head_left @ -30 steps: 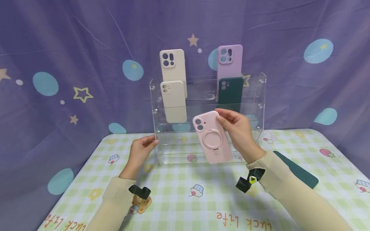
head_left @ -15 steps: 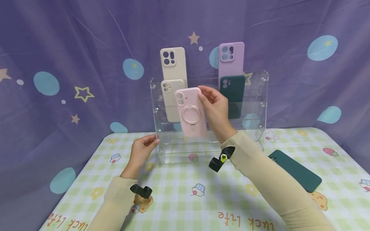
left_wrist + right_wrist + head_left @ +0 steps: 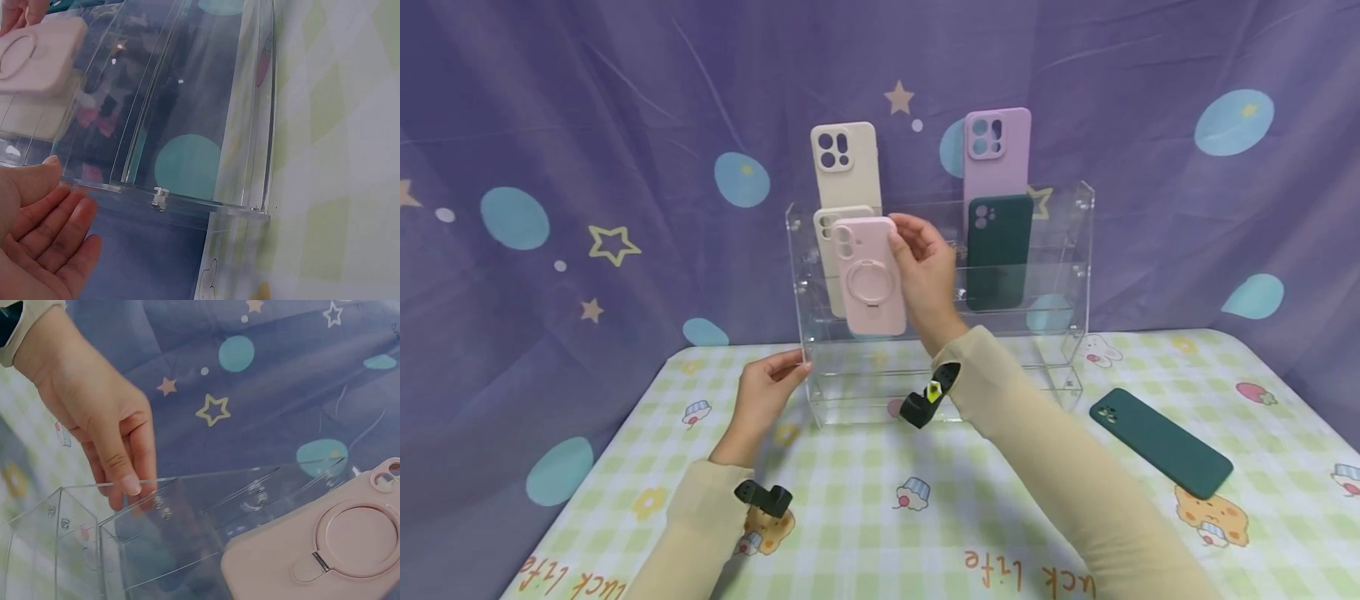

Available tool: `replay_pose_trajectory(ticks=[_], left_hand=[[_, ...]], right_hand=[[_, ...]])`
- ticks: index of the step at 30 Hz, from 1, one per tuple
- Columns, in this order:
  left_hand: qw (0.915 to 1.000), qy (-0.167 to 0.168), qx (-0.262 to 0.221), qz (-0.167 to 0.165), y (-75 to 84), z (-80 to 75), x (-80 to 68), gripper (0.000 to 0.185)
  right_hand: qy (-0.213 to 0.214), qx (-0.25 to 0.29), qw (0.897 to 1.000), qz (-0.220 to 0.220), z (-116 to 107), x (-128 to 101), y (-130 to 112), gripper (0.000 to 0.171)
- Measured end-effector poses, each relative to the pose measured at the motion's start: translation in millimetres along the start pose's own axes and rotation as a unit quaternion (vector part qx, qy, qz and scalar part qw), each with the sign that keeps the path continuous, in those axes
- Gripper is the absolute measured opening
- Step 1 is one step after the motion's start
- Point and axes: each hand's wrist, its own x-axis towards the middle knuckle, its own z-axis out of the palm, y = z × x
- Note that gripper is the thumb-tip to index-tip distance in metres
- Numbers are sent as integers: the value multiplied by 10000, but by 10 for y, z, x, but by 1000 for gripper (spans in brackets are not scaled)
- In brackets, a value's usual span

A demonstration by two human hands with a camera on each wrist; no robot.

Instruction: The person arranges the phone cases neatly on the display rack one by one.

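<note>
My right hand point(image 3: 928, 271) pinches a pink phone case point(image 3: 880, 321) by its upper right corner, thumb in front. The case has a ring on its back and stands nearly upright before the clear acrylic display stand point(image 3: 942, 373), overlapping a cream phone case point(image 3: 837, 279) on the middle tier. In the right wrist view the pink case point(image 3: 281, 556) fills the lower right. My left hand point(image 3: 767, 396) pinches the stand's left side panel between thumb and fingers; the left wrist view shows that thumb point(image 3: 37, 178) at the panel's edge.
A taller cream case point(image 3: 862, 183) and a lilac case point(image 3: 1011, 179) stand on the top tier. A dark green case point(image 3: 1000, 258) is in front of the lilac one. Another dark green case point(image 3: 1165, 446) lies on the checked tablecloth point(image 3: 850, 542) at right. A purple curtain point(image 3: 625, 100) hangs behind.
My right hand has carried the pink case up and to the left, from the stand's front middle to before the cream case, and the case is more upright. My left hand stays put.
</note>
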Motion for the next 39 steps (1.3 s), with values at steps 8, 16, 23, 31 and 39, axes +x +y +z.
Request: replay_pose_trajectory(ticks=[8,16,23,31,39], left_hand=[[9997,44,90,203,-53,-1,3,33],[9995,101,119,291,-84,11,24,33],[9992,154,167,332,-99,12,41,31],[9990,172,158,368,-98,21,42,29],[9987,246,156,407,-87,21,39,29]], right_hand=[[28,-395,9992,-109,9,-84,183,23],[-97,-360,9992,-168,55,-208,326,22],[-246,-451,9982,-298,136,-310,368,22],[-249,-523,9979,-300,173,-376,461,21],[-178,-590,9975,-345,174,-410,545,21]])
